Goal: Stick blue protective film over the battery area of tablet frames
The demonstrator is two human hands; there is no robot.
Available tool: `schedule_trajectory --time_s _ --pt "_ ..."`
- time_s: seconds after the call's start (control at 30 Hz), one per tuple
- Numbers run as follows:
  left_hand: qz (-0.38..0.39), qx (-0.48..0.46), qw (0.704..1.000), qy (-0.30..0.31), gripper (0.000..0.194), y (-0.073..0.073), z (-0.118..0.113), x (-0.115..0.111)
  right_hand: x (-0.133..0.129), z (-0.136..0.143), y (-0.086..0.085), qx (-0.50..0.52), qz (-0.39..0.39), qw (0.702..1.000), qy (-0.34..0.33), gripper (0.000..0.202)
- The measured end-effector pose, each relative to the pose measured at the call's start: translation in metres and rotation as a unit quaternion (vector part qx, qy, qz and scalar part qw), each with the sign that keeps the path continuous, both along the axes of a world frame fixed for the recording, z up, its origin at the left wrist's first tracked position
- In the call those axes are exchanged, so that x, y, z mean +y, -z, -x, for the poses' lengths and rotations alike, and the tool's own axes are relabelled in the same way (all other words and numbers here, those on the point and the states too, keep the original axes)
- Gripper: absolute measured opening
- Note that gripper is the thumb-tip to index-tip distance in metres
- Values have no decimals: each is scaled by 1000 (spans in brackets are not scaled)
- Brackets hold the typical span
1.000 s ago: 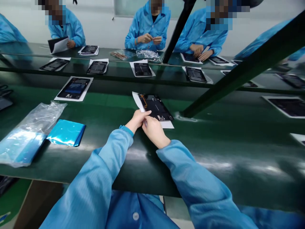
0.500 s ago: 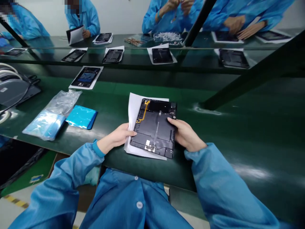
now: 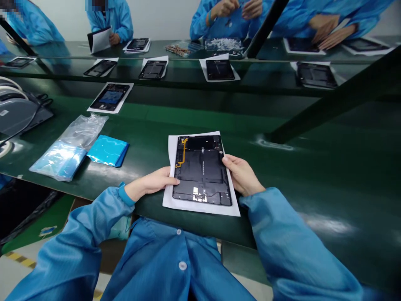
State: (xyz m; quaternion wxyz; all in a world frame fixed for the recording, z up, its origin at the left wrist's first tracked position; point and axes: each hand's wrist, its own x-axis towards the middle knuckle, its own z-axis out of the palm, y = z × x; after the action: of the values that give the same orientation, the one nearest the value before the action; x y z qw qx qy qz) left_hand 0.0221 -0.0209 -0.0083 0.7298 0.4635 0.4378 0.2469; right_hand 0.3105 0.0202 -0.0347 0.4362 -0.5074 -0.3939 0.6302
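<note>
An opened black tablet (image 3: pixel 203 171) with a yellow flex cable along its upper left lies on a white sheet (image 3: pixel 200 210) in front of me. My left hand (image 3: pixel 155 179) grips the left edge of both, its thumb on the tablet's rim and its fingers under the sheet. On the right edge, my right hand (image 3: pixel 242 171) pinches the tablet and the sheet, thumb on top and fingers hidden below. Several white labels and a small circuit board show at the tablet's lower end.
A stack of blue film sheets (image 3: pixel 108 150) and a clear plastic bag (image 3: pixel 70 148) lie to the left. Another tablet on paper (image 3: pixel 111 98) sits beyond them. A slanted dark post (image 3: pixel 332 98) rises at the right. Co-workers' hands (image 3: pixel 332 31) work across the raised shelf.
The tablet has turned straighter and shifted slightly left over the sheet, so white paper now shows along its right and bottom edges. My right hand has moved slightly left with it.
</note>
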Motion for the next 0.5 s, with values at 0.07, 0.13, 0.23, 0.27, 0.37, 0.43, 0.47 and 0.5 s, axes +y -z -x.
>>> schedule_trajectory --time_s 0.07,0.13,0.23,0.27,0.37,0.43,0.47,0.5 --pt "-36 49 998 5 41 0 0 2 -2 2 3 -22 -7 999 33 58" --pt "-83 115 990 -11 44 -3 2 4 -4 3 7 -40 -12 998 48 55" --pt "-145 241 959 -44 40 -13 13 9 -6 1 14 -103 -19 993 53 53" --pt "-161 287 943 -59 37 -18 21 11 -6 0 16 -133 -23 990 52 53" --pt "-204 417 876 -130 36 -36 60 22 -5 -3 20 -206 -37 977 52 54" --pt "-228 501 816 -176 33 -47 94 32 -5 -3 22 -240 -46 968 51 54" --pt "-243 571 763 -182 33 -51 112 38 -4 -3 22 -257 -52 964 52 53" --pt "-237 618 729 -175 33 -54 129 43 -4 -3 22 -274 -60 958 52 53"
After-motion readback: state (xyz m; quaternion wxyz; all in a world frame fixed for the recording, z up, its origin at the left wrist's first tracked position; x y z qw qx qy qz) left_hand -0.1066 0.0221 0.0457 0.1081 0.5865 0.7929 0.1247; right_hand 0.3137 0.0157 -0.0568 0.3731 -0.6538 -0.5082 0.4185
